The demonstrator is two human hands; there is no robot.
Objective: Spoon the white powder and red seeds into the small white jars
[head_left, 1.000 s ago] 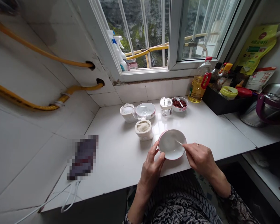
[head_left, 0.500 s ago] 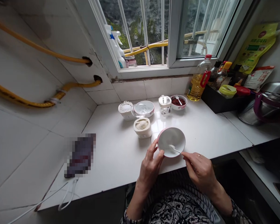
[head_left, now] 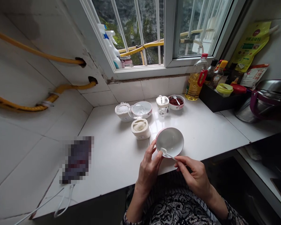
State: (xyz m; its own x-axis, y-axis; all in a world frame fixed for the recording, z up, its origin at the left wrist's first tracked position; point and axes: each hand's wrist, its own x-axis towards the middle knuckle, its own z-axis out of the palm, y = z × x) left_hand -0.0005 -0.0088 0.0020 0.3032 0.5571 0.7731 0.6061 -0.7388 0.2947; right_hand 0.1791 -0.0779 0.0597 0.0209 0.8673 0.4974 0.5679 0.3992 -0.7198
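A white bowl (head_left: 172, 139) with a pinkish outside is tilted near the counter's front edge. My left hand (head_left: 148, 167) grips its left side, fingers outside and thumb at the rim. Between the fingertips of my right hand (head_left: 194, 175) is the handle of a small white spoon (head_left: 170, 155); its head is at the bowl's lower left rim, close to my left thumb. Just behind and left of the bowl stands an open cream container (head_left: 140, 132) with whitish grains.
Behind are an open container of white powder (head_left: 123, 112), a bowl (head_left: 145, 109), a lidded jar (head_left: 163, 104) and a bowl of red beans (head_left: 176, 102). An oil bottle (head_left: 194, 84) and black box (head_left: 209, 97) stand right. A blurred dark object (head_left: 78, 159) lies left.
My right hand has moved left with the spoon, whose head has gone from inside the bowl to its lower left rim. The whole view has shifted slightly.
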